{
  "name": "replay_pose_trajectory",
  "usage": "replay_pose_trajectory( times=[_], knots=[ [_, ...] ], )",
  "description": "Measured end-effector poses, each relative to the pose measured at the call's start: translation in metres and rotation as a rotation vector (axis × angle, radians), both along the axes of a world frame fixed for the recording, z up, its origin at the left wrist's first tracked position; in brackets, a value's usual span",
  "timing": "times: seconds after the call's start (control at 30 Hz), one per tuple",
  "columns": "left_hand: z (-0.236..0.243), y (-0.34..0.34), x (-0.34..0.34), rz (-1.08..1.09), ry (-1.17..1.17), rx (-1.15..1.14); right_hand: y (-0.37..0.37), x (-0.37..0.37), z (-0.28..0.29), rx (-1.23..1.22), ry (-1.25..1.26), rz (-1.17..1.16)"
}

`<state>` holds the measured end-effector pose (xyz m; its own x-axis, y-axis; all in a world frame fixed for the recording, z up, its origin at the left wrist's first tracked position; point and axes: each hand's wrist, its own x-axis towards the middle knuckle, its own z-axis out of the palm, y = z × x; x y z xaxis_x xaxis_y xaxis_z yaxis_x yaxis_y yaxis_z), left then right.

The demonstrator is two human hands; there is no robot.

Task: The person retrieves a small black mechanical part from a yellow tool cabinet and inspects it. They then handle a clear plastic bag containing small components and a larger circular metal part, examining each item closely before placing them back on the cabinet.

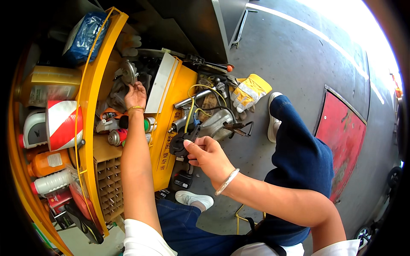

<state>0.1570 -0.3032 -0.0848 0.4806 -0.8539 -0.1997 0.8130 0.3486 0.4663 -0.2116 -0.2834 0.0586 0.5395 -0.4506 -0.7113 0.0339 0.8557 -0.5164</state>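
Note:
My left hand [136,97] reaches into the lower shelf. Its curled fingers are at the edge of a round grey metal part [129,72] and seem to grip it; the far side of the grip is hidden. In front of the shelf, my right hand [210,157] pinches a black plastic piece [177,145] between thumb and fingers. A yellow cable [190,102] loops down close to that piece. Beneath my left wrist lie spray cans [117,137] and an orange-and-black item [111,114].
The yellow shelf frame [89,128] holds bottles, a red-and-white tape roll [65,125] and a cardboard divider box [110,183]. Tools, a black battery pack [183,180] and yellow-grey work gloves [251,91] lie on the floor. A red floor plate [341,143] is at right.

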Motion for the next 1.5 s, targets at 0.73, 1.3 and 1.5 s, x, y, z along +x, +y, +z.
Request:
replay_pose_trajectory(
  times=[0.73, 1.3, 1.5],
  knots=[
    [0.018, 0.024, 0.000, -0.159, -0.109, -0.043, 0.000, 0.002, -0.002, -0.033, 0.026, 0.014],
    [0.069, 0.125, -0.062, -0.147, -0.338, 0.153, -0.098, 0.157, -0.053, -1.157, 0.294, 0.068],
    [0.092, 0.207, -0.107, -0.116, -0.261, 0.242, -0.133, 0.240, -0.068, -1.298, 0.534, 0.546]
  ],
)
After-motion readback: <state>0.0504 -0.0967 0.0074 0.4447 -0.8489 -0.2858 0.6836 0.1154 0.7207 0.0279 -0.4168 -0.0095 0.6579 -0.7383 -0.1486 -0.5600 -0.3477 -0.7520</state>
